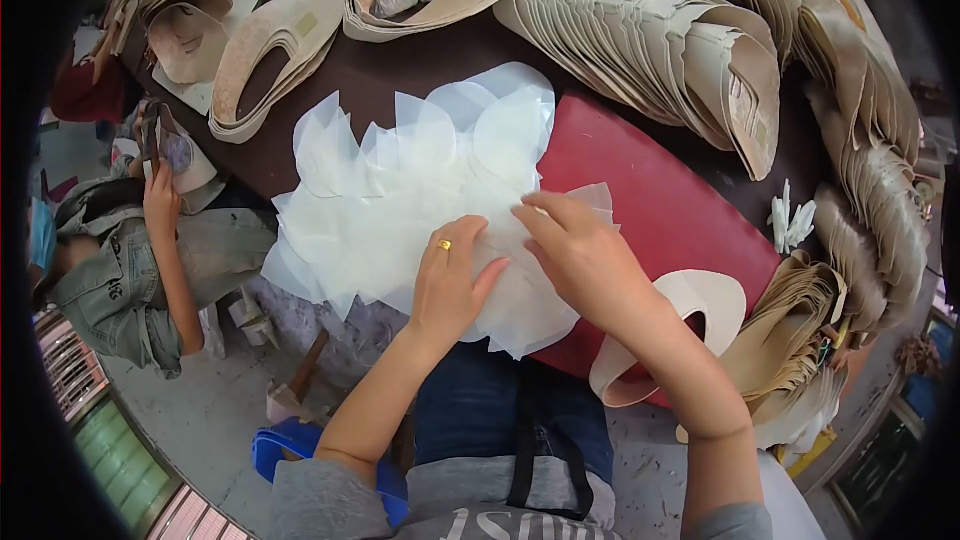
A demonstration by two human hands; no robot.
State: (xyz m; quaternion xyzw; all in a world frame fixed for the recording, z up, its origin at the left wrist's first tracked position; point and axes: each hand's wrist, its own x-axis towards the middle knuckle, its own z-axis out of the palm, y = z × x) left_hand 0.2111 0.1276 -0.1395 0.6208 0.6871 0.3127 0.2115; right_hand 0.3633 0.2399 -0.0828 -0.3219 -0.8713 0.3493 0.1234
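Overlapping translucent white sheets point(390, 230) lie along the near edge of the dark table point(370, 72), partly covering a red mat point(645, 170). The left hand point(447, 280), thumb spread from the fingers, rests on them; whether the right hand point(582, 255), fingers bent, pinches one cannot be determined.

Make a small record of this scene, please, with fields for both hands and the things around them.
Left hand: over translucent white sheets, thumb apart from fingers
Right hand: over the same sheets; grip unclear
Sheet layout: overlapping, uneven
Red mat: partly beneath, extending rightward
Far side: stacked beige pieces
Co-worker's hand: at left
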